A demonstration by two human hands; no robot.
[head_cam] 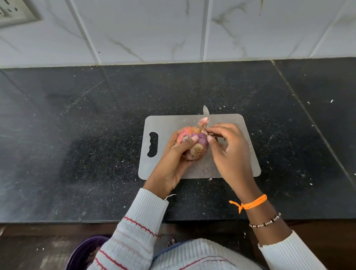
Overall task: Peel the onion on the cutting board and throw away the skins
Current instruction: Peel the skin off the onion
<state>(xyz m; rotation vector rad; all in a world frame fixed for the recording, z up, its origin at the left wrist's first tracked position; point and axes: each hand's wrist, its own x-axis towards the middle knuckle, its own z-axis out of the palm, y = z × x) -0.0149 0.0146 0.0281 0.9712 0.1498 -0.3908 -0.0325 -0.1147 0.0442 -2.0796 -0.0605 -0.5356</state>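
Note:
A red onion (195, 147), partly peeled with purple flesh showing, is held just above the grey cutting board (172, 124) by my left hand (172, 162), whose fingers wrap around it. My right hand (228, 148) pinches a curl of pink skin (203, 121) at the onion's top right. A knife lies under my right hand, with only its blade tip (206, 110) showing past the board's far edge.
The board rests on a dark speckled stone counter (70, 140) scattered with small skin flakes. A white tiled wall (167, 28) rises behind. A purple bin (80, 261) stands on the floor at lower left, partly hidden by my sleeve.

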